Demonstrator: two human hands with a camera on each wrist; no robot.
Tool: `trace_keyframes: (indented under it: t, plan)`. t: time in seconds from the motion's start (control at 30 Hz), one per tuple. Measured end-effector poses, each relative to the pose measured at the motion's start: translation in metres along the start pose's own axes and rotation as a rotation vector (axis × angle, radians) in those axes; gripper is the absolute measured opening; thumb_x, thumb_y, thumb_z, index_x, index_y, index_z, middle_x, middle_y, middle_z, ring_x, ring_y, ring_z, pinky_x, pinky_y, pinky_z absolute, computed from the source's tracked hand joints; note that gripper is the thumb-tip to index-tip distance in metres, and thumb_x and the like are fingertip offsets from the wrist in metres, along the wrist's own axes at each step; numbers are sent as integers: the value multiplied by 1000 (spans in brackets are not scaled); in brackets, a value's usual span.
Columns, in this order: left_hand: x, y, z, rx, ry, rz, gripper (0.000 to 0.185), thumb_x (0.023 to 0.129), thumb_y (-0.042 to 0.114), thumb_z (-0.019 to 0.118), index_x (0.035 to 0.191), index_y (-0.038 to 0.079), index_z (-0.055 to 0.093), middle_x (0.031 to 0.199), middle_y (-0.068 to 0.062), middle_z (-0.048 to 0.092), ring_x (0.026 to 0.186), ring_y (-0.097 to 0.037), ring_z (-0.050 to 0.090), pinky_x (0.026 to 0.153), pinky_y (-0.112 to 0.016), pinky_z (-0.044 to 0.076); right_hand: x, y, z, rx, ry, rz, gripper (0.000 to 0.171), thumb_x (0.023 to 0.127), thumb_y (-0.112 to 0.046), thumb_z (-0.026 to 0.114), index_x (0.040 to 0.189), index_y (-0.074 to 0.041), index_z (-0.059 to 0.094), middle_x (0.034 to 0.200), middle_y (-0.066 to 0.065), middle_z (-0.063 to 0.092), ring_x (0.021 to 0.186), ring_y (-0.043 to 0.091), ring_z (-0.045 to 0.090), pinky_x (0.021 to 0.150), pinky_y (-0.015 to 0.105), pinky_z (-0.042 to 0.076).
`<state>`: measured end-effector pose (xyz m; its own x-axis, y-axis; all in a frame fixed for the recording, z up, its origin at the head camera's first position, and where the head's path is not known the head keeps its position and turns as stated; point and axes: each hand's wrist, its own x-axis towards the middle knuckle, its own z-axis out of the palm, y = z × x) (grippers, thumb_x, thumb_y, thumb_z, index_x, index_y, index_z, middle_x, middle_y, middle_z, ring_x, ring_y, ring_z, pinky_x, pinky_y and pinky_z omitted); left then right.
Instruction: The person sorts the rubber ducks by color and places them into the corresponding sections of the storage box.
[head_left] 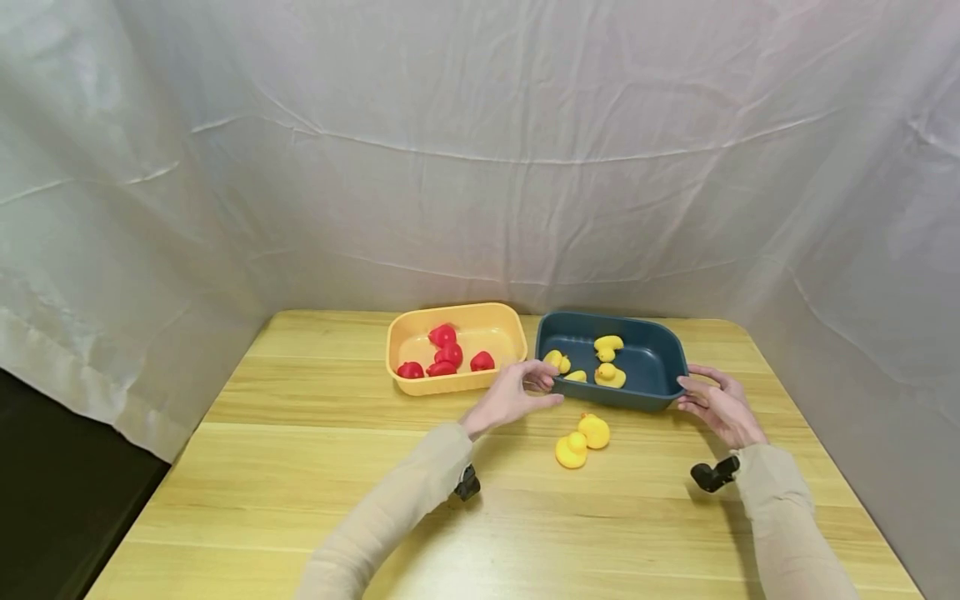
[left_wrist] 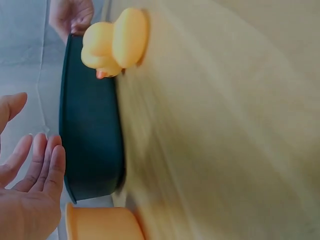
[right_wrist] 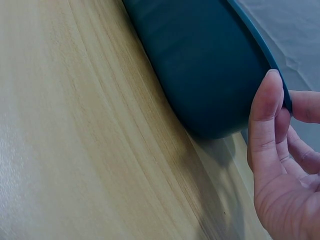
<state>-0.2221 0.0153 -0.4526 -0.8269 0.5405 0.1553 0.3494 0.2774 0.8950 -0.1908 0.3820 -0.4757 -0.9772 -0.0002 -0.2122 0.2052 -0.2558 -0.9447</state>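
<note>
A dark blue tub [head_left: 600, 398] stands at the back of the wooden table, with several yellow ducks [head_left: 609, 343] inside it. My right hand [head_left: 693, 387] pinches its right end: the thumb [right_wrist: 265, 115] lies on the outer wall [right_wrist: 200, 60] and the fingers reach over the rim. At the tub's left front corner, my left hand [head_left: 546, 385] is held with straight fingers [left_wrist: 47, 167] close beside the wall [left_wrist: 90, 135]; whether they touch it is unclear. Two yellow ducks [head_left: 581, 442] lie on the table just in front of the tub, seen as a close yellow shape [left_wrist: 115, 42] in the left wrist view.
An orange tub [head_left: 450, 385] holding several red ducks [head_left: 446, 350] stands directly left of the blue one, and its corner [left_wrist: 100, 225] shows in the left wrist view. The table [head_left: 300, 467] is ringed by white cloth, with a dark drop past its left edge.
</note>
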Motion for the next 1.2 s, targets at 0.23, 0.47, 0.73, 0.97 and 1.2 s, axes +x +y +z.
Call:
trace_keyframes:
  t: [0.23, 0.47, 0.73, 0.97, 1.2]
  plan:
    - [-9, -7, 9, 9, -76, -18, 46, 86, 15, 81, 124, -4, 64, 114, -26, 68, 107, -35, 67, 99, -42, 56, 0, 0, 0, -17, 0, 9, 29, 100, -6, 61, 125, -12, 49, 87, -2, 69, 71, 12, 68, 68, 22, 61]
    - [-15, -10, 18, 40, -145, -29, 45, 84, 18, 83, 118, -4, 66, 114, -21, 69, 106, -33, 66, 98, -36, 56, -1, -1, 1, -30, 1, 14, 32, 100, -7, 61, 127, -12, 46, 88, -3, 69, 71, 11, 68, 68, 22, 61]
    - [-19, -13, 26, 110, -193, -23, 43, 83, 22, 84, 117, 0, 68, 114, -14, 71, 106, -25, 67, 95, -23, 55, 0, -1, 1, -32, 6, 14, 33, 99, -8, 62, 128, -11, 46, 88, -3, 69, 71, 11, 68, 68, 22, 62]
    - [-19, -15, 30, 119, -205, -36, 39, 82, 22, 84, 114, 3, 70, 112, -11, 73, 105, -24, 67, 95, -22, 55, -1, -1, 1, -25, 4, 14, 30, 99, -8, 62, 125, -13, 49, 87, -3, 69, 70, 11, 68, 68, 22, 62]
    - [-18, -16, 35, 122, -214, -23, 37, 82, 21, 85, 112, 5, 71, 109, -9, 74, 102, -19, 68, 94, -22, 56, -1, -1, 1, -26, 4, 12, 29, 99, -8, 61, 126, -13, 49, 87, -3, 68, 70, 11, 68, 68, 22, 62]
